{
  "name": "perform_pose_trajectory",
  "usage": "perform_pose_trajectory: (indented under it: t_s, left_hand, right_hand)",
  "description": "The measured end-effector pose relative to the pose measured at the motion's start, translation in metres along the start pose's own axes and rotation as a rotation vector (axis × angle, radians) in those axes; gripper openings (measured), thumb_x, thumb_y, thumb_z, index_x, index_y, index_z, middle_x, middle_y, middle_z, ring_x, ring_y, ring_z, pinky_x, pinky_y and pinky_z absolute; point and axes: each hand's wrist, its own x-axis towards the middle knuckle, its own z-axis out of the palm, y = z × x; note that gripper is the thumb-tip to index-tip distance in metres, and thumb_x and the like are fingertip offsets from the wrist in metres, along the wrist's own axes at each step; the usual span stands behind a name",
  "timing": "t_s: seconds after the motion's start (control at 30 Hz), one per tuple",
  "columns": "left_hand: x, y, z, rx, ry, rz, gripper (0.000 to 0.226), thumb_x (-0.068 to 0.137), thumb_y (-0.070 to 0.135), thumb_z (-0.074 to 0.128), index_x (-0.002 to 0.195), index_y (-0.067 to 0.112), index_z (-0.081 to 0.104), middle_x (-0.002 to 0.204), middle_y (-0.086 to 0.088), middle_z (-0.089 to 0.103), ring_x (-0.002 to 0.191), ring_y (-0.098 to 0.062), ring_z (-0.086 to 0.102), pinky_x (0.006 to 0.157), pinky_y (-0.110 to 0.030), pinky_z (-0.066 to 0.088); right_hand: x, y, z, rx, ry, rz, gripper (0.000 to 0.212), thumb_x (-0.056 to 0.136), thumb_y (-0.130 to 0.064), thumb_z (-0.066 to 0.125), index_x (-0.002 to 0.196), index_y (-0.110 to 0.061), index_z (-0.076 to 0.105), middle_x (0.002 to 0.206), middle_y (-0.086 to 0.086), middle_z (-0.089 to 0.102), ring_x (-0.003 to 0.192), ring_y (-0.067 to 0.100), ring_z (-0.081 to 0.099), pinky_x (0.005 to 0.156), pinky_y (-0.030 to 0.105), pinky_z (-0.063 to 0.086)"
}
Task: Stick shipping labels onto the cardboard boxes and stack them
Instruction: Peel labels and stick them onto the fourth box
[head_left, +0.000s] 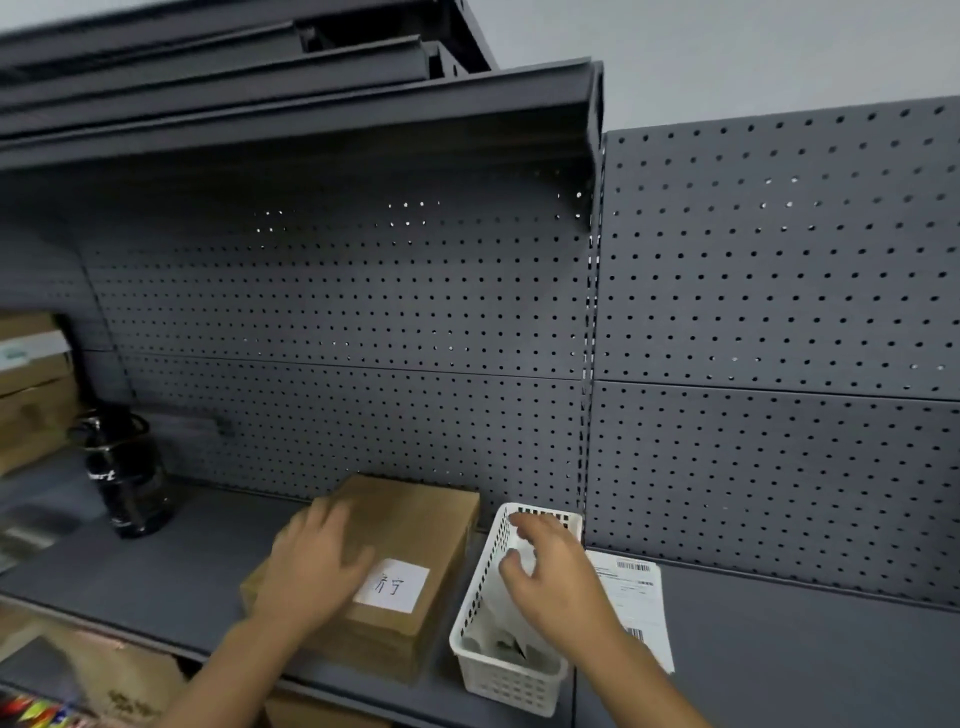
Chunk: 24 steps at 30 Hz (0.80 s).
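Observation:
A brown cardboard box (415, 530) lies on the grey shelf (182, 571), apparently on top of another box. A small white label (393, 585) with handwriting is stuck on its top. My left hand (311, 561) rests flat on the box, fingers spread, just left of the label. A white perforated basket (506, 675) stands right of the box with white papers in it. My right hand (556, 577) hovers over the basket, fingers loosely curved near the papers; I cannot tell whether it holds one. A printed shipping label sheet (636, 597) lies right of the basket.
A dark water bottle (124, 473) stands at the left of the shelf. More cardboard boxes (31, 384) are stacked at the far left, and others sit on the level below (124, 686). Grey pegboard (753, 312) forms the back wall, with a shelf overhead.

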Motion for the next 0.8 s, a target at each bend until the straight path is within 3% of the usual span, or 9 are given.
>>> perform_pose_trajectory:
  t_s: [0.17,0.37,0.5,0.57,0.63,0.7,0.8]
  left_hand:
    - [0.028,-0.049,0.004,0.005,-0.073,-0.087,0.065,0.092,0.05,0.057,0.149,0.02,0.047,0.143,-0.007,0.052,0.128,-0.033,0.051,0.103,-0.045,0.045]
    - [0.044,-0.093,0.017,-0.035,-0.238,-0.177,0.057,0.099,0.051,0.051,0.146,0.019,0.042,0.14,-0.009,0.049,0.127,-0.033,0.051,0.101,-0.041,0.047]
    - [0.044,-0.108,0.027,-0.101,-0.258,-0.199,0.045,0.099,0.057,0.046,0.126,0.021,0.048,0.128,-0.006,0.057,0.106,-0.024,0.058,0.09,-0.039,0.051]
    - [0.046,-0.114,0.032,-0.136,-0.263,-0.215,0.06,0.098,0.062,0.043,0.141,0.021,0.045,0.138,-0.006,0.057,0.115,-0.023,0.059,0.092,-0.036,0.049]
    - [0.046,-0.119,0.033,-0.177,-0.291,-0.241,0.075,0.095,0.068,0.041,0.154,0.022,0.036,0.15,-0.005,0.052,0.128,-0.024,0.057,0.098,-0.036,0.048]
    - [0.044,-0.12,0.033,-0.269,-0.33,-0.288,0.089,0.089,0.076,0.04,0.16,0.023,0.03,0.157,-0.006,0.048,0.135,-0.026,0.053,0.104,-0.037,0.046]
    - [0.042,-0.117,0.034,-0.406,-0.338,-0.359,0.095,0.085,0.076,0.043,0.158,0.016,0.036,0.155,-0.009,0.049,0.131,-0.027,0.053,0.103,-0.037,0.043]
  right_hand:
    - [0.025,-0.028,0.041,-0.023,-0.071,0.026,0.048,0.095,-0.025,0.051,0.143,-0.017,0.053,0.13,0.0,0.056,0.121,0.016,0.054,0.095,0.025,0.045]
    - [0.042,-0.047,0.079,0.002,-0.166,0.111,0.051,0.096,-0.028,0.055,0.144,-0.014,0.045,0.134,0.006,0.051,0.121,0.024,0.054,0.097,0.031,0.048]
    - [0.046,-0.049,0.093,0.036,-0.244,0.185,0.07,0.092,-0.032,0.058,0.154,-0.016,0.028,0.144,0.009,0.044,0.127,0.026,0.051,0.104,0.038,0.048]
    - [0.047,-0.052,0.098,0.084,-0.286,0.232,0.085,0.091,-0.033,0.06,0.159,-0.016,0.011,0.155,0.011,0.033,0.135,0.028,0.046,0.11,0.04,0.045]
    - [0.049,-0.057,0.102,0.139,-0.323,0.304,0.101,0.092,-0.035,0.061,0.161,-0.017,-0.01,0.169,0.014,0.002,0.152,0.033,0.026,0.121,0.042,0.033]
    - [0.051,-0.06,0.104,0.174,-0.362,0.391,0.11,0.094,-0.037,0.061,0.158,-0.016,-0.026,0.168,0.015,-0.022,0.157,0.033,0.013,0.124,0.04,0.027]
    - [0.049,-0.063,0.108,0.16,-0.429,0.478,0.108,0.097,-0.037,0.058,0.155,-0.011,-0.029,0.167,0.02,-0.021,0.156,0.033,0.02,0.12,0.032,0.028]
